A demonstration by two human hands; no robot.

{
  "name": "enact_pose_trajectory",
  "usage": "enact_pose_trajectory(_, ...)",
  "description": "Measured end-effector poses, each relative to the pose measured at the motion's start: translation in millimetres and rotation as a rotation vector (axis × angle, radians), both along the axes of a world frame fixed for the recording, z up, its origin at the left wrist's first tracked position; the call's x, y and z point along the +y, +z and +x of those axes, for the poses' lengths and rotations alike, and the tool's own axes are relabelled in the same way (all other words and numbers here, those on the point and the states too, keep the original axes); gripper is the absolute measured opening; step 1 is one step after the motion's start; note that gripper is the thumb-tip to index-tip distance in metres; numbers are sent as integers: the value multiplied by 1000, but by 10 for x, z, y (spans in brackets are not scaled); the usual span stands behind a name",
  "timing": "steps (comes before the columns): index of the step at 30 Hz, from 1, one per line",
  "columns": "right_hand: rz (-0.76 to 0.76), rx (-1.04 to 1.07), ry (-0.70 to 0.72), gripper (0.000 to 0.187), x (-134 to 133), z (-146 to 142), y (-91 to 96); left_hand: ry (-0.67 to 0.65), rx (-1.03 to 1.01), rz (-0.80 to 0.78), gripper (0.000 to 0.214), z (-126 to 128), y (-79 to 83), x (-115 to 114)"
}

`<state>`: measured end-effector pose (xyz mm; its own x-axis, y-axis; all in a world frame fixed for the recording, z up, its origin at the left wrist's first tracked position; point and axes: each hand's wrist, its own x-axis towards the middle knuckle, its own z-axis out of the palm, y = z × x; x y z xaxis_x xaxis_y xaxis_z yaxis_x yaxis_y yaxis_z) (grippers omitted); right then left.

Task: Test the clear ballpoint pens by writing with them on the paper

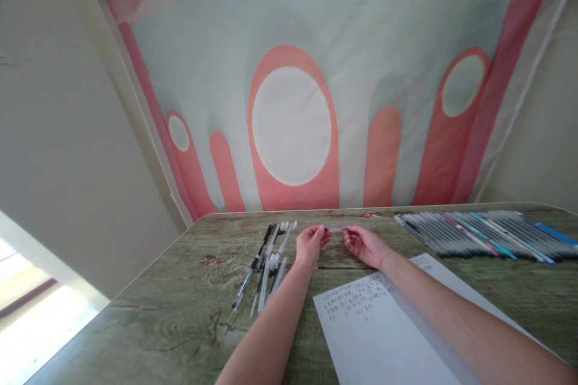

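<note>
Paper [383, 337] (pens [487, 234] beyond) lies under right forearm [436, 298].

The slim piece [335, 230] between the left hand [312, 245] and the right hand [363, 246] looks like clear plastic. Left of the left hand, loose pens [264, 289] show smooth plastic; right of the right hand, a row of pens [474, 237] looks translucent plastic. Nearer lies smooth, matt paper [383, 337]. Beneath both, the bench [180, 319] looks wood-grained; beyond, the backdrop [352, 30] is matt, faintly creased

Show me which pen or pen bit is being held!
The thin one pinched between the left hand and right hand; the others lie on the table.
</note>
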<state>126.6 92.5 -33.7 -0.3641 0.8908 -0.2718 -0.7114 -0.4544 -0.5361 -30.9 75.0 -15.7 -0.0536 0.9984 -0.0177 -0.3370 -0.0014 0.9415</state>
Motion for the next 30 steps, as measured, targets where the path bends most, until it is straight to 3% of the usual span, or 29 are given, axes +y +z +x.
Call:
enact_pose_trajectory(13,24,-31,-70,9,-31,-38,18,15,39,16,23,0,-22,12)
enact_pose_trajectory(16,56,-64,-80,5,-57,-43,48,21,-7,25,23,-7,-26,20)
enact_pose_trajectory(30,182,-167,-80,20,-175,-79,126,15,-219,3,20,-39,29,3)
